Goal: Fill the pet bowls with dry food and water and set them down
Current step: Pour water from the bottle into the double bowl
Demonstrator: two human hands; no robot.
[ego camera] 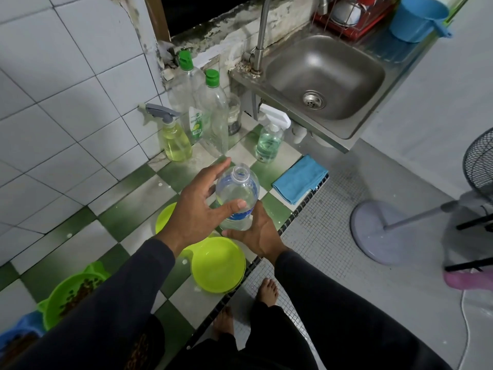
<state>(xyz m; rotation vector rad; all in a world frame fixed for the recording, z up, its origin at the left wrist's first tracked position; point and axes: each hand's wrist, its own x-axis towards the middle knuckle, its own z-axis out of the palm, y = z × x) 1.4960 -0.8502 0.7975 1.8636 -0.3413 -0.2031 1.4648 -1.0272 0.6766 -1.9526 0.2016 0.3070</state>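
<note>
Right hand (pixel 260 233) grips the uncapped water bottle (pixel 237 193) low on its body, fingers curled round it. Left hand (pixel 198 206) reaches in at the bottle's shoulder, fingers spread, thumb on the plastic. Below sits a lime bowl (pixel 217 265), seemingly empty, and a green bowl (pixel 70 292) with dry food on the checkered ledge (pixel 133 217).

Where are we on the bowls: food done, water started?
Food looks done: the dark green bowl holds kibble. In hand: right hand holds the uncapped water bottle from below, left hand at its side. Left: the lime bowl looks dry; pour, then set the bowls down.
</note>
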